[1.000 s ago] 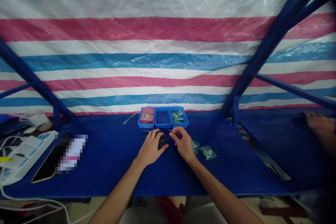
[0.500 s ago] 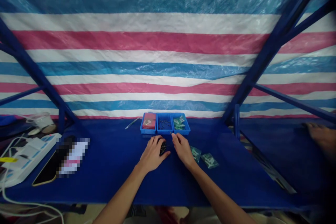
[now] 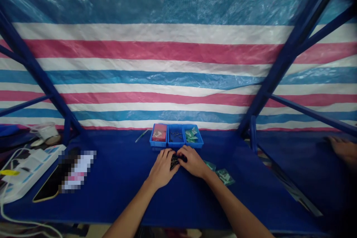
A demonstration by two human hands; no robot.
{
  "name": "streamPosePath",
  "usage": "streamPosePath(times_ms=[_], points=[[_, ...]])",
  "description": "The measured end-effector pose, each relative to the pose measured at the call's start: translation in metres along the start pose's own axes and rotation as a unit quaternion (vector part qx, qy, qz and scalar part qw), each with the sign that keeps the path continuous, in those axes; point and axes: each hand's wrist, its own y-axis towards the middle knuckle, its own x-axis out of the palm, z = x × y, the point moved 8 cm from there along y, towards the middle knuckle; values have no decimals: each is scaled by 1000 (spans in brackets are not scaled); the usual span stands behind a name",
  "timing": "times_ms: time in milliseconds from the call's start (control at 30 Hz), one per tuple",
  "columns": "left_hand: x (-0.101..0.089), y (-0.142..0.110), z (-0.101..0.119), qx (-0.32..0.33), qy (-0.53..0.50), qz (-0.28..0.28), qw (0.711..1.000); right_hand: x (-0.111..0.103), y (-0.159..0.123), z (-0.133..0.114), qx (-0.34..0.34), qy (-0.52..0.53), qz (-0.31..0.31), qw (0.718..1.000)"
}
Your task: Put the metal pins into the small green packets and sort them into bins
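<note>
My left hand (image 3: 163,169) curls around a small bunch of dark, thin screws (image 3: 174,161), with the thumb on the near side. From the other side my right hand (image 3: 193,161) meets it, its fingers bent together against the same bunch. What the right fingertips pinch is hidden. Just beyond the hands stand three joined blue bins: the left bin (image 3: 158,144) holds a red block or packet, the middle bin (image 3: 176,144) loose dark screws, and the right bin (image 3: 197,145) small green-and-white packets. Beside my right wrist lie two clear packets, one packet (image 3: 224,177) further right.
A thin clear-handled tool (image 3: 141,135) lies left of the bins. On the left are a phone (image 3: 47,182), a white power strip (image 3: 30,173) with cables, and a blurred-out sheet (image 3: 78,171). Blue frame posts (image 3: 267,78) rise on both sides. Another person's hand (image 3: 341,150) rests at far right.
My right hand has come in to the bunch beside the left fingers; a moment ago it held a thin piece upright, apart from it. The view has tilted slightly up.
</note>
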Motion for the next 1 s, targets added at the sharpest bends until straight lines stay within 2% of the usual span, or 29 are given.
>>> streamPosePath(times_ms=[67,167,367,467,567,733,833,1000], points=[[0,0,-1,-2,8,9,1000,5,-2,2,-2,-38,-36,999],[-1,0,-2,-8,30,12,999,8,-3,3,0,-48,-59,997],[-2,1,0,-21,46,-13,999,2,-2,-4,-1,-36,-47,998],[-4,1,1,-25,45,-17,999,-4,-1,-3,9,34,-9,999],[-4,1,1,-28,44,-20,998,-4,0,9,55,134,13,989],[-3,2,0,-27,44,-24,998,1,1,27,119,298,57,946],[-3,2,1,-28,41,-27,998,-2,1,31,130,348,89,924],[-5,2,3,-28,43,-31,998,-4,3,29,134,408,106,897]])
